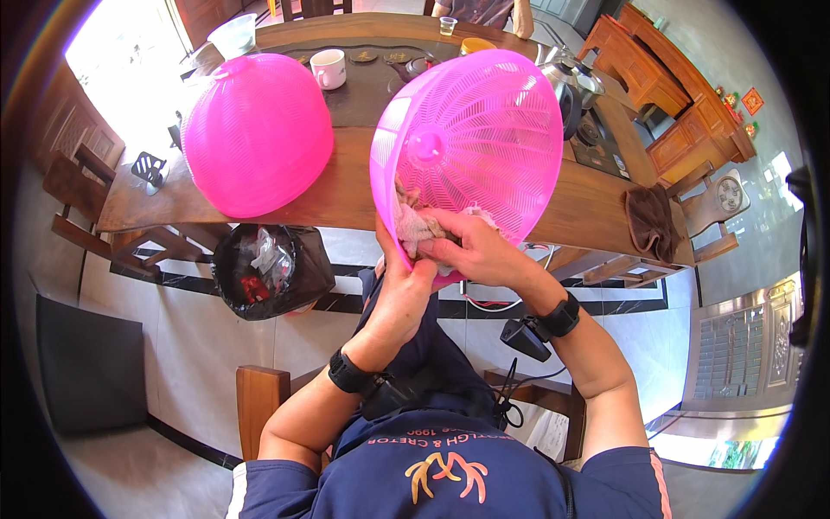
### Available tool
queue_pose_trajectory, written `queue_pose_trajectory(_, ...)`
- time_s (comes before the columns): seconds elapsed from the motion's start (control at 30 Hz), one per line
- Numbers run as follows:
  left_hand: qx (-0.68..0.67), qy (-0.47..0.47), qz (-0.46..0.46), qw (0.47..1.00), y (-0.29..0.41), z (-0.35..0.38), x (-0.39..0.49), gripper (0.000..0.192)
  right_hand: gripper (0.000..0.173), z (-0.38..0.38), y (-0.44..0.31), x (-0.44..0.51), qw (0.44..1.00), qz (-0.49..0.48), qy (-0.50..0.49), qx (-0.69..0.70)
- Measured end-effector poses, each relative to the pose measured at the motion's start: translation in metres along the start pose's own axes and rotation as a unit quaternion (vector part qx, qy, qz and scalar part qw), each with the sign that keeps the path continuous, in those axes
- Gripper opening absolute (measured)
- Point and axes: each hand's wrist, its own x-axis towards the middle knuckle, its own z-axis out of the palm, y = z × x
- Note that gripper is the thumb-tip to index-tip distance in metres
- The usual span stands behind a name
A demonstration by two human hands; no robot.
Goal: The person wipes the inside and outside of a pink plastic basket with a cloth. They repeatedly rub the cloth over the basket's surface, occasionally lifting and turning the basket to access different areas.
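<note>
A pink plastic mesh food cover [499, 123] is tilted with its hollow inside towards me, over the table's near edge. My left hand [403, 285] grips its lower left rim. Inside the rim, my right hand [476, 250] holds a crumpled, pale, stained cloth [415, 227] against the mesh wall. Part of the cloth is hidden behind my fingers. To the left, a second pink mesh food cover [259, 139] rests dome-up on the wooden table [353, 162].
A white mug [329, 69], a plastic tub [233, 37] and metal kettles [570, 71] stand on the table. A brown towel [652, 220] hangs over its right end. A black-lined bin [259, 272] stands below the near edge. Across the table sits a person [483, 12].
</note>
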Motion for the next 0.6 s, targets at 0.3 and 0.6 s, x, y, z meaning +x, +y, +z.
queue_pose_trajectory(0.3,-0.074,0.029,0.031,0.996,0.014,-0.001,-0.008,0.102,0.033,-0.053,0.039,0.000,0.865,-0.189,0.040,-0.463)
queue_pose_trajectory(0.6,-0.041,-0.005,-0.010,0.999,0.032,0.002,-0.015,0.099,0.045,-0.076,0.051,0.009,0.730,-0.139,0.261,-0.616)
